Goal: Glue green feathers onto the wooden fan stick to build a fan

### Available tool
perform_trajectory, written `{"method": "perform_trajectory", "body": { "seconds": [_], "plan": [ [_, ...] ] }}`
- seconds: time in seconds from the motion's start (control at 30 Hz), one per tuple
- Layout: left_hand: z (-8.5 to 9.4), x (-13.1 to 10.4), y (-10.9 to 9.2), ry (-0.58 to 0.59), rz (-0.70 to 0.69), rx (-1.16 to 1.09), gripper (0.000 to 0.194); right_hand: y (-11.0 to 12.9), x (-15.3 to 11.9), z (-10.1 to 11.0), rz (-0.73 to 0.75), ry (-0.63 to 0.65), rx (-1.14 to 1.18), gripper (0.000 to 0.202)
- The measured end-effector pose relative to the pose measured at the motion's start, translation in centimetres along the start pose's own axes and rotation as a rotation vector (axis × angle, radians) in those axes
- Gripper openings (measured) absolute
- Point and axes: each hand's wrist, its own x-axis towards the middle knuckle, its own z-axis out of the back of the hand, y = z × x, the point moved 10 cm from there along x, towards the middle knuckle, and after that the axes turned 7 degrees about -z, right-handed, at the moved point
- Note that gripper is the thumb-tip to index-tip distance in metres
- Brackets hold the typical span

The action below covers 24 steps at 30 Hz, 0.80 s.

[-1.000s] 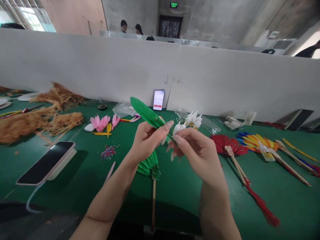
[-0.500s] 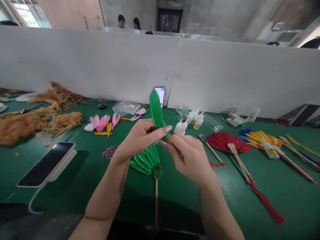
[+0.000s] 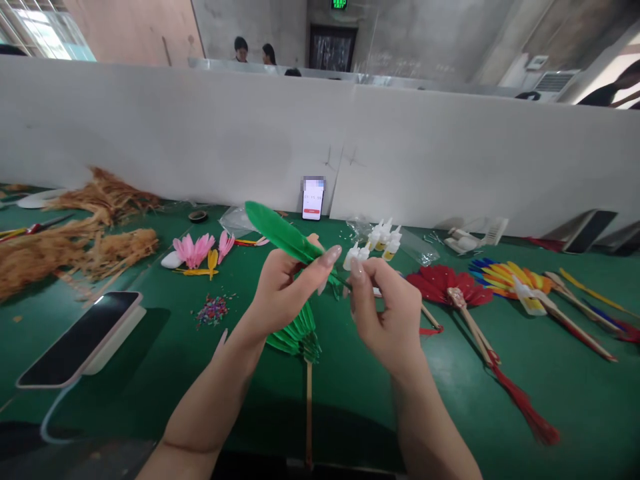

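A long green feather (image 3: 280, 233) slants across in front of me, its broad tip up and to the left. My left hand (image 3: 285, 287) is closed around its lower middle, thumb on top. At the quill end my right hand (image 3: 387, 313) pinches the feather between thumb and fingertips. Beneath my hands a fan of green feathers (image 3: 300, 330) lies on the green table (image 3: 360, 407), fixed to a thin wooden stick (image 3: 309, 413) that points toward me. My left hand and the held feather hide part of the fan's top.
Small glue bottles (image 3: 385, 239) stand behind my right hand. A red feather fan (image 3: 450, 287) and a blue-yellow one (image 3: 515, 277) lie right. Pink feathers (image 3: 194, 251), coloured beads (image 3: 213, 310), brown fibres (image 3: 105, 200) and a phone (image 3: 83, 340) are left. A white partition (image 3: 200, 133) rises behind.
The green feather has tipped from nearly upright over to the left. My right hand has drawn slightly away from my left, at the quill end. The view has shifted a little.
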Motion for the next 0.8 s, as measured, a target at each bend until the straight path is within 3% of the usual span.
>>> {"method": "perform_trajectory", "body": {
  "seconds": [0.27, 0.47, 0.8],
  "plan": [
    [0.5, -0.4, -0.3, -0.180, -0.050, -0.046, 0.041, -0.7, -0.4, 1.2, -0.067, -0.160, 0.064, 0.017],
    [0.7, -0.7, -0.1, -0.241, -0.083, -0.108, 0.040, -0.3, -0.7, 1.8, -0.035, -0.220, 0.042, 0.018],
    [1.2, -0.7, 0.6, -0.265, -0.023, -0.198, 0.044, -1.1, -0.1, 1.3, -0.152, -0.083, 0.188, 0.013]
  ]
}}
